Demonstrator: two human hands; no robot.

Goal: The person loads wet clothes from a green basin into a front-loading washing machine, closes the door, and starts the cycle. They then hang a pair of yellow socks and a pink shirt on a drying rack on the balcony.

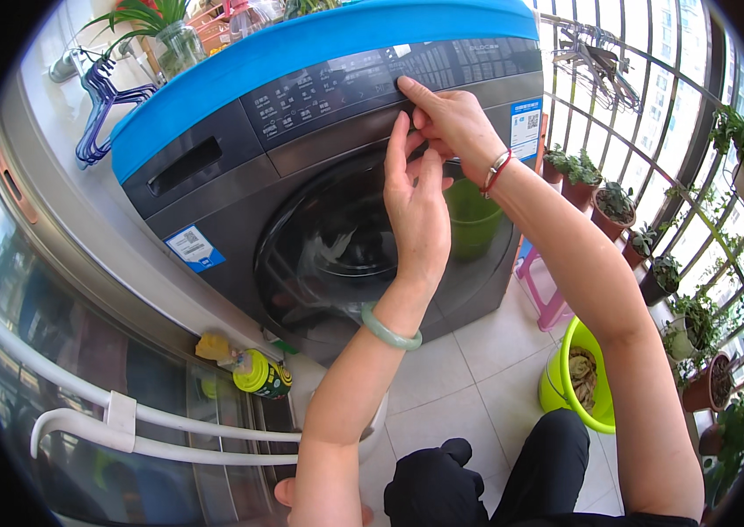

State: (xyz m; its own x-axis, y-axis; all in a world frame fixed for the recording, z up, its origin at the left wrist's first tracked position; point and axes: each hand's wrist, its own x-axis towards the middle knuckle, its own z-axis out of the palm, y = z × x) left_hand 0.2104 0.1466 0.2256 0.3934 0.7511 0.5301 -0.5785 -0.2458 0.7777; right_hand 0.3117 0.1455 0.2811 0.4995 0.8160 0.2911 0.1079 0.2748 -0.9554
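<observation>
A dark grey front-loading washing machine (214,202) with a blue top edge stands before me. Its round dark glass door (328,246) looks closed. My left hand (416,206), with a green bangle on the wrist, is raised flat with its fingertips at the strip just under the control panel (345,83). My right hand (451,123), with a red cord on the wrist, rests on the same strip, its fingers curled against the panel's lower edge. The two hands touch each other there. Whether they pinch something small is hidden.
A lime-green bucket (565,386) stands on the tiled floor at the right, next to a pink stool (543,294). Potted plants (609,202) line the railing on the right. A green can (262,376) lies by the machine's foot. Blue hangers (100,105) hang at upper left.
</observation>
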